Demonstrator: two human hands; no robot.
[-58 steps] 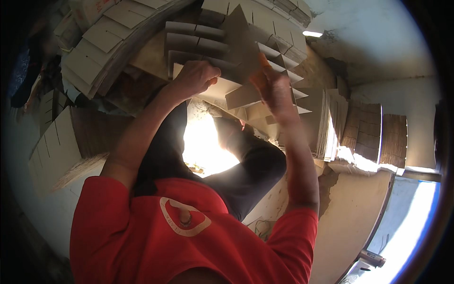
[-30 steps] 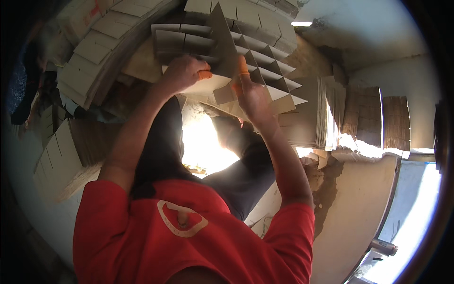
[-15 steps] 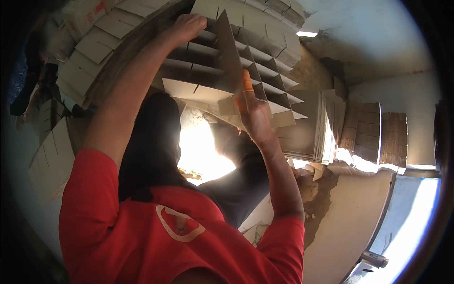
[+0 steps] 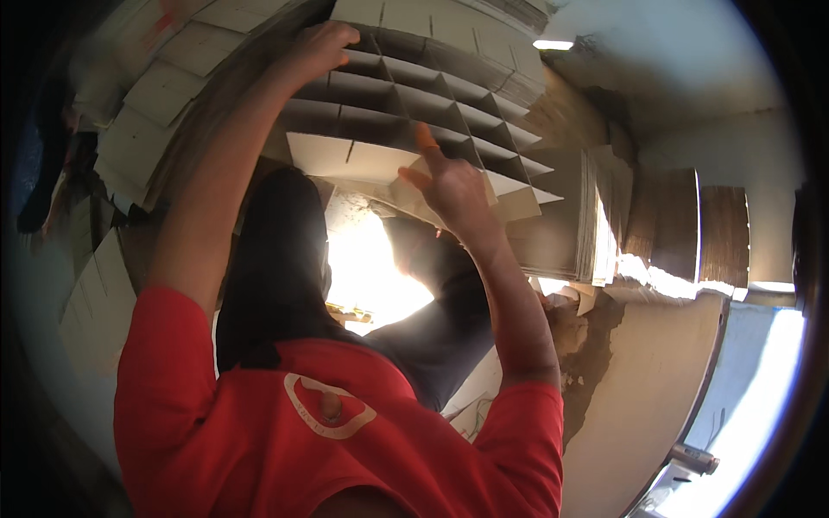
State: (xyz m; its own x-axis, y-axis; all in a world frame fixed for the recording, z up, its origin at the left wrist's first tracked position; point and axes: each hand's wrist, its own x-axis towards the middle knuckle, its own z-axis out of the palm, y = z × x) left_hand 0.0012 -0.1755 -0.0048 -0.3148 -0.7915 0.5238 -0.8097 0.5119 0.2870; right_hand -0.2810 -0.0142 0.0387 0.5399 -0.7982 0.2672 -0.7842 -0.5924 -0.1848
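A cardboard divider grid (image 4: 414, 112) of slotted strips fills the top of the view. The left hand (image 4: 321, 45) grips its far edge, fingers curled around it. The right hand (image 4: 451, 188) presses half-open against the near strip. The step looks like squaring the cells; seating that near strip likely follows.

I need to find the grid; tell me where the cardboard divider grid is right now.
In the head view, the cardboard divider grid is at top centre, between the left hand gripping its far edge and the right hand at its near edge, beside stacked cardboard sheets.
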